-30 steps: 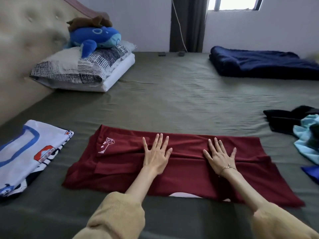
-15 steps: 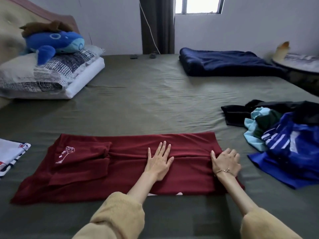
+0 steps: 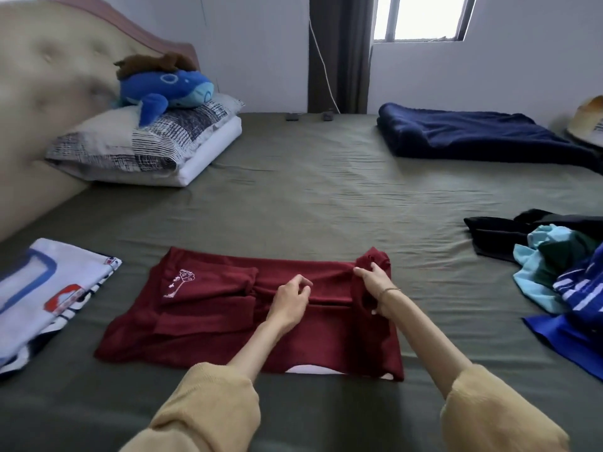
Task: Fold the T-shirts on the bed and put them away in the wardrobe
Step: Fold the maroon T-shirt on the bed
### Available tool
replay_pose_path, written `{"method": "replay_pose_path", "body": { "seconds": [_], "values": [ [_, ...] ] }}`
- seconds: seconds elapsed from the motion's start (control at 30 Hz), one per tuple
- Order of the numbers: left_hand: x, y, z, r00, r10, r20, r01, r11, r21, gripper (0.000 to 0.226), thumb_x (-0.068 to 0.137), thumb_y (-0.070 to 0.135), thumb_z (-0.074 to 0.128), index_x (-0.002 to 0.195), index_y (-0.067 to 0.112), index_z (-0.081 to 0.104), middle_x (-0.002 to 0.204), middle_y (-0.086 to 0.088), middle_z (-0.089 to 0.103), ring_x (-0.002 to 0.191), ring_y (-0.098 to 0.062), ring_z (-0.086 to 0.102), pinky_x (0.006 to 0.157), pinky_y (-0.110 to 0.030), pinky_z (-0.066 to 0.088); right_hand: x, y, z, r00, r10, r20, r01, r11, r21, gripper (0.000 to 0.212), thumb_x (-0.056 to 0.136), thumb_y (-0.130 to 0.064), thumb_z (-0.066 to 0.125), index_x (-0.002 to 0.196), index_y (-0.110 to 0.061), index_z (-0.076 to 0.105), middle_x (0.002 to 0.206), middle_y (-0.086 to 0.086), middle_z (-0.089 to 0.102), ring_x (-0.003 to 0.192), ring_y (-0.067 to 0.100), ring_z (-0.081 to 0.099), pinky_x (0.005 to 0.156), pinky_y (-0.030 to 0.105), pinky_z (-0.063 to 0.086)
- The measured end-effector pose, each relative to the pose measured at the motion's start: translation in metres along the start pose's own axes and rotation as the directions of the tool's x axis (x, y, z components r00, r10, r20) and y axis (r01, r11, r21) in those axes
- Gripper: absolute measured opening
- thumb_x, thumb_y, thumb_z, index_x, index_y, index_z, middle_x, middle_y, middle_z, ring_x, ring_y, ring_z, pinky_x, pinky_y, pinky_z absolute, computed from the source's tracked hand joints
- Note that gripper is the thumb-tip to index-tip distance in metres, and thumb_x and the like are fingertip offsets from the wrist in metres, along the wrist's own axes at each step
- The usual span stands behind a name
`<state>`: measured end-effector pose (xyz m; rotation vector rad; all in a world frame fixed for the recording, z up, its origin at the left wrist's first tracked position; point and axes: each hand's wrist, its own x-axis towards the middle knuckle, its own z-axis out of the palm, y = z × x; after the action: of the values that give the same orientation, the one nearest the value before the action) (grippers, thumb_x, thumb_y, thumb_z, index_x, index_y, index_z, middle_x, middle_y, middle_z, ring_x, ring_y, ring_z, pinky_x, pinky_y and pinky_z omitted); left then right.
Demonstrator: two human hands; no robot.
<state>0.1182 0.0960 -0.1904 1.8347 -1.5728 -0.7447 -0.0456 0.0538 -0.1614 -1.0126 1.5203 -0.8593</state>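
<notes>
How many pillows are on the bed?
2. A patterned pillow lies by the headboard, under the blue whale plush. A white pillow lies beneath it. More could be hidden out of view.

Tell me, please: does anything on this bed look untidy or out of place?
Yes. At the right edge of the olive-green bed sheet, a crumpled pile of black, light-blue and royal-blue clothes lies tangled and unfolded, unlike the flat dark-red T-shirt.

Blue plush whale [image 3: 164, 88] lies atop stacked pillows [image 3: 146, 148]; navy blanket [image 3: 483, 138] opposite.
</notes>
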Motion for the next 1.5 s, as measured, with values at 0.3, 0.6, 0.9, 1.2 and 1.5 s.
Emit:
{"method": "replay_pose_path", "body": {
  "seconds": [0.3,0.6,0.9,1.2,1.5],
  "values": [
    [0.018,-0.065,-0.107,0.972,-0.223,0.074,0.231,0.85,-0.473,0.039,0.103,0.016,0.032,0.124,-0.012,0.051,0.124,-0.018,0.057,0.11,-0.028,0.058,0.082,-0.021,0.048,-0.018,-0.025,0.199,0.949,-0.05,0.311,0.083,0.992,-0.094,0.067,0.092,-0.019,0.055,0.148,-0.006,0.02,0.138,0.014,0.048,0.122,0.027,0.051,0.103,0.036,0.041],
    [0.029,-0.152,-0.197,0.927,-0.356,0.115,0.365,0.797,-0.481,0.053,0.096,0.051,0.038,0.118,0.011,0.064,0.123,-0.009,0.062,0.112,-0.018,0.058,0.103,-0.029,0.041,-0.034,-0.045,0.318,0.87,0.034,0.492,0.003,0.997,-0.074,0.066,0.092,-0.027,0.054,0.147,-0.015,0.018,0.124,0.014,0.055,0.073,0.025,0.065,0.068,0.037,0.058],
    [0.026,-0.195,-0.213,0.886,-0.426,-0.18,0.401,0.902,-0.162,0.045,0.088,0.045,0.059,0.11,0.006,0.066,0.118,-0.012,0.065,0.114,-0.026,0.057,0.087,-0.028,0.042,-0.041,-0.032,0.339,0.822,-0.03,0.569,0.063,0.997,-0.038,0.047,0.097,-0.006,0.035,0.144,-0.011,0.026,0.072,0.012,0.06,0.038,0.012,0.061,0.046,0.023,0.052],
    [0.017,-0.173,-0.189,0.858,-0.308,-0.412,0.472,0.789,0.394,0.049,0.097,0.043,0.041,0.128,0.005,0.041,0.135,-0.015,0.042,0.129,-0.028,0.036,0.095,-0.042,0.041,-0.014,-0.005,0.253,0.894,-0.44,0.082,0.368,0.618,-0.695,0.029,0.087,-0.015,0.05,0.116,-0.015,0.054,0.121,0.005,0.051,0.119,0.024,0.045,0.096,0.039,0.037],
    [0.009,-0.161,-0.177,0.825,-0.385,-0.414,0.551,0.711,0.436,0.058,0.096,0.049,0.04,0.131,0.003,0.038,0.136,-0.018,0.041,0.129,-0.029,0.036,0.096,-0.043,0.041,-0.02,0.02,0.181,0.849,-0.202,-0.487,-0.177,0.761,-0.624,0.058,0.087,-0.035,0.054,0.128,0.002,0.036,0.132,0.022,0.039,0.126,0.034,0.033,0.101,0.047,0.028]
  ]
}}
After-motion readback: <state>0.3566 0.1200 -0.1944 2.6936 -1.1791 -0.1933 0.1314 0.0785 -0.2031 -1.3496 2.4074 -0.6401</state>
